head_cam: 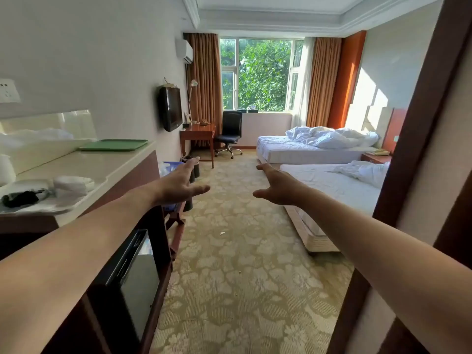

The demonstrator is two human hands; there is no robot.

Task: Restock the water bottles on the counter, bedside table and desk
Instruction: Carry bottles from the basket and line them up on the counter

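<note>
Water bottles: none plainly in view, so no heading or long axis can be entered for them. Possible stock: a blue basket (173, 164) low against the left wall, largely hidden behind my left hand (178, 185), with something clear at its near edge; whether that is bottles I cannot tell. Hands: left hand and right hand (277, 186) both stretched forward over the carpet (229, 264), apart from each other, fingers straight and spread, holding nothing and touching nothing. Restock points: counter worktop (107, 164), just to my left, carrying a green tray (113, 145), folded white towels (74, 183) and a small black item, with no bottle seen on it; desk worktop (196, 130), far along the left wall below the television (169, 108), with an office chair (229, 131) beside it; bedside table (375, 157), between the two unmade beds (319, 180) on the right. Anything on the two far surfaces is too small to read. Step, as I judge it: the very start, nothing yet placed. The next move calls for finding the supply, gripping a bottle round its body, and standing it upright, probably on the counter worktop first, as nearest.
</note>
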